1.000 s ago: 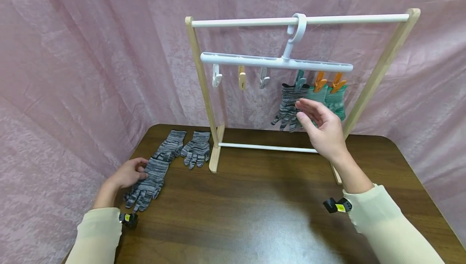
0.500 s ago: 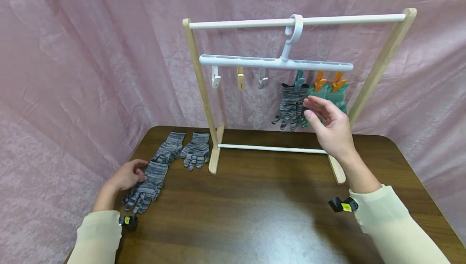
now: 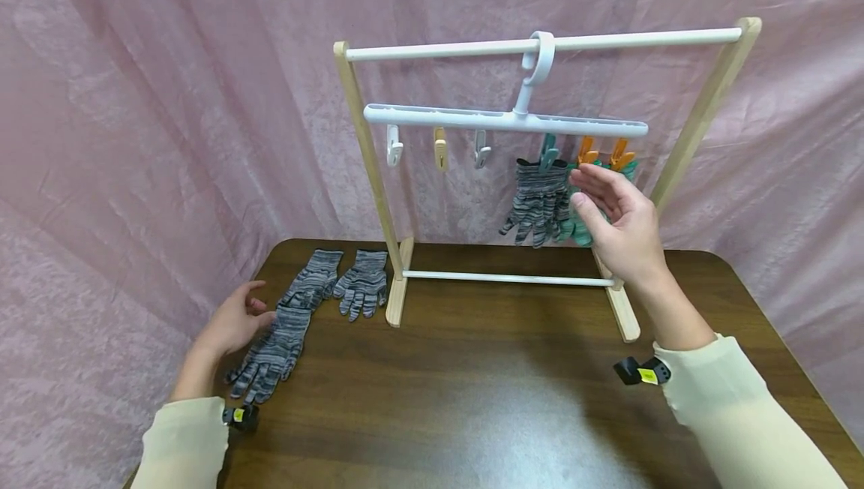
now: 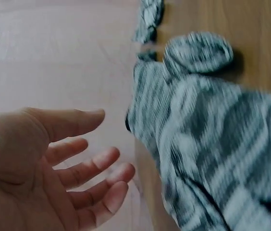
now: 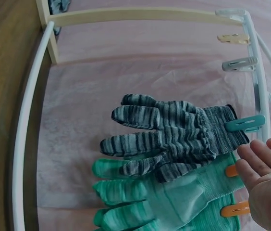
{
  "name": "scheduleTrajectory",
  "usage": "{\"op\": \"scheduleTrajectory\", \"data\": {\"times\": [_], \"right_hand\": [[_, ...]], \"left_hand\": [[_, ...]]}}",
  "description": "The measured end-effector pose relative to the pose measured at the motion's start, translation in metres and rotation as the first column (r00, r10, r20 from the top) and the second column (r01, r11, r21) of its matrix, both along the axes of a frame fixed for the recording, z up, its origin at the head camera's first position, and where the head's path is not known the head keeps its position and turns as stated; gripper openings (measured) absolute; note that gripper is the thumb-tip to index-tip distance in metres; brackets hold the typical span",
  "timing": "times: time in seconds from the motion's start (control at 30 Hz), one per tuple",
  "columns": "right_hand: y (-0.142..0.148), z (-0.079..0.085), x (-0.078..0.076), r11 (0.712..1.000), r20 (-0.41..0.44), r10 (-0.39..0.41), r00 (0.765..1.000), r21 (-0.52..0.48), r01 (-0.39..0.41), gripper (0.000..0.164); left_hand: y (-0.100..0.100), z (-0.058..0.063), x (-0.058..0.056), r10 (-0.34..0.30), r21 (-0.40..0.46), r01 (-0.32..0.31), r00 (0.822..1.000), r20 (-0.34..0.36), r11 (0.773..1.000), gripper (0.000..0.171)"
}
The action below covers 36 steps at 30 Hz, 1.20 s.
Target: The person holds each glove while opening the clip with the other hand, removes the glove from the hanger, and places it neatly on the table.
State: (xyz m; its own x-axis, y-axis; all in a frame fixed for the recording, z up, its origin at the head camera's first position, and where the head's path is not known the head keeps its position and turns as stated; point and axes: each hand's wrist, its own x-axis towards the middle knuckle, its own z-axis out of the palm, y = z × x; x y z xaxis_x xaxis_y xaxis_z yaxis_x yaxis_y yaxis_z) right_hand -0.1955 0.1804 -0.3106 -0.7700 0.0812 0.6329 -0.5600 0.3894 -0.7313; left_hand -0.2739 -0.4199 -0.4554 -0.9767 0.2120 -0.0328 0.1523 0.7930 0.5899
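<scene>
Hanging from a teal clip (image 3: 548,153), the knit glove (image 3: 535,204) shows grey-black stripes.

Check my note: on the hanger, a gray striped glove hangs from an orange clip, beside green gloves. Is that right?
Not quite: the gray striped glove hangs from a teal clip, not orange, as the right wrist view shows. It does hang on the hanger, beside the green gloves.

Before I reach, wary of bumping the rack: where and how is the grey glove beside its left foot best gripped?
The grey glove is probably best pinched by its cuff from above: it lies flat, cuff farthest from you, with the rack's foot and another glove flanking it.
</scene>
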Motion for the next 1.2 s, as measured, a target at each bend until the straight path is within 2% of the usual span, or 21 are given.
{"op": "scheduleTrajectory", "data": {"times": [0.17, 0.33, 0.57, 0.93, 1.07, 1.2], "right_hand": [[-0.002, 0.006, -0.002, 1.000, -0.028, -0.004, 1.000, -0.008, 0.003, 0.042], [-0.004, 0.010, -0.003, 1.000, -0.044, -0.004, 0.999, -0.022, 0.003, 0.042], [-0.008, 0.017, -0.004, 1.000, -0.028, -0.017, 0.999, 0.020, 0.017, 0.045], [-0.017, 0.027, -0.009, 0.994, 0.070, -0.039, 0.997, 0.102, 0.032, 0.055], [-0.020, 0.028, -0.013, 0.989, 0.080, -0.060, 0.995, 0.138, 0.049, 0.057], [-0.022, 0.030, -0.017, 0.987, 0.094, -0.084, 0.992, 0.144, 0.070, 0.058]], "left_hand": [[0.021, 0.011, 0.003, 0.024, 0.060, -0.018, 0.996, -0.088, 0.998, 0.070], [0.043, 0.026, 0.006, 0.054, 0.136, -0.031, 0.983, -0.173, 0.990, 0.069], [0.074, 0.037, 0.008, 0.043, 0.221, 0.016, 0.965, -0.259, 0.975, 0.068], [0.132, 0.052, 0.007, -0.023, 0.346, 0.111, 0.968, -0.250, 0.931, 0.066], [0.151, 0.055, 0.007, -0.053, 0.397, 0.150, 0.968, -0.245, 0.906, 0.065], [0.172, 0.059, 0.006, -0.100, 0.454, 0.204, 0.965, -0.242, 0.868, 0.064]]}}
